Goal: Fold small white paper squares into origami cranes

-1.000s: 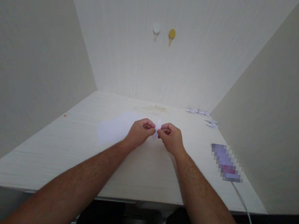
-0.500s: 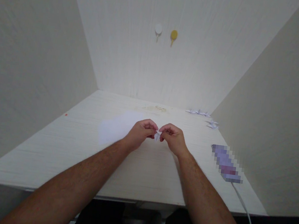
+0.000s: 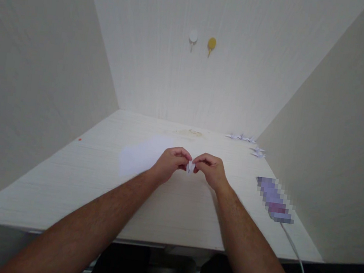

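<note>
Between my two hands is a small piece of folded white paper [image 3: 190, 167], held above the middle of the table. My left hand [image 3: 175, 161] pinches its left side with thumb and fingers. From the other side my right hand [image 3: 209, 167] pinches it too, fingers closed. The fingertips cover part of the paper, so its exact folds are hard to make out. White paper sheets [image 3: 141, 153] lie flat on the table, partly behind my left hand and forearm.
Several small folded paper cranes [image 3: 242, 137] stand along the back right corner. A blurred-out phone-like device [image 3: 274, 200] with a white cable [image 3: 294, 250] lies at the right. White and yellow hooks [image 3: 212, 43] are on the back wall. Side walls [image 3: 43, 69] enclose the white table [image 3: 61, 187].
The folded paper has turned a little between my fingers and its lower part looks wider. Both hands stay almost in place, still pinching it.
</note>
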Tool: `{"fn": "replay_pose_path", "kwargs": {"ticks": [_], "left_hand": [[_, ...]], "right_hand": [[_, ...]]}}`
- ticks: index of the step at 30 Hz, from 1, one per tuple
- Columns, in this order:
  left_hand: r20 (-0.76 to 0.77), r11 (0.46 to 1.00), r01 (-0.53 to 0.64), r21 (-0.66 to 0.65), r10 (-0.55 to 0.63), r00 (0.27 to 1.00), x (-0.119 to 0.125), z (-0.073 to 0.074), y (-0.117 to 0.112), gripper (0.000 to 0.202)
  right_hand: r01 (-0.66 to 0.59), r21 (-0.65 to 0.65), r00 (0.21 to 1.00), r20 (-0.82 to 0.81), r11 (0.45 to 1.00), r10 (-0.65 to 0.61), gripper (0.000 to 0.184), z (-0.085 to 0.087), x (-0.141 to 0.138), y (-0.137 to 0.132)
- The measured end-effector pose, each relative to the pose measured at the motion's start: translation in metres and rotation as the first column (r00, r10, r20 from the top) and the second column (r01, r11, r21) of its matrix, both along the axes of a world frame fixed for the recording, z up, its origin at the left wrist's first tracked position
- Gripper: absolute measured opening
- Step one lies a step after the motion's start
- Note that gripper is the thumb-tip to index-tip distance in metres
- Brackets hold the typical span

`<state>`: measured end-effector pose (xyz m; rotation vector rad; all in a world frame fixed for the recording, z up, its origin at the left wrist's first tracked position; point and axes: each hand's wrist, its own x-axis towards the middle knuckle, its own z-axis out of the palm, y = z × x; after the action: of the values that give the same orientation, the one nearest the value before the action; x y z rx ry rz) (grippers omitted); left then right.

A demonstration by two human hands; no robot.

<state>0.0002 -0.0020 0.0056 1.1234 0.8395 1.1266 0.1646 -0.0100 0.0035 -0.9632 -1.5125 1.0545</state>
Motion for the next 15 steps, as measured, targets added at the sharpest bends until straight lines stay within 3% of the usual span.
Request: {"fn": "replay_pose_path", "kwargs": {"ticks": [5,10,15], "left_hand": [[-0.116,0.998,-0.021,0.054,0.027,0.993,-0.0013,0.0038,-0.0015,0.013],[-0.183,0.985,-0.013,0.172,0.044,0.982,-0.0026,0.0002,0.0017,0.019],[-0.176,0.976,-0.032,0.217,0.071,0.982,-0.0026,-0.0033,0.0047,0.02]], "right_hand": [[0.057,0.009,0.997,0.043,0.998,-0.057,0.01,-0.0028,-0.0045,-0.001],[0.053,-0.098,0.998,-0.023,0.994,-0.055,0.02,-0.0047,-0.0063,0.0019],[0.076,-0.123,0.985,0.165,0.989,-0.055,0.016,-0.001,-0.0023,0.0005]]}}
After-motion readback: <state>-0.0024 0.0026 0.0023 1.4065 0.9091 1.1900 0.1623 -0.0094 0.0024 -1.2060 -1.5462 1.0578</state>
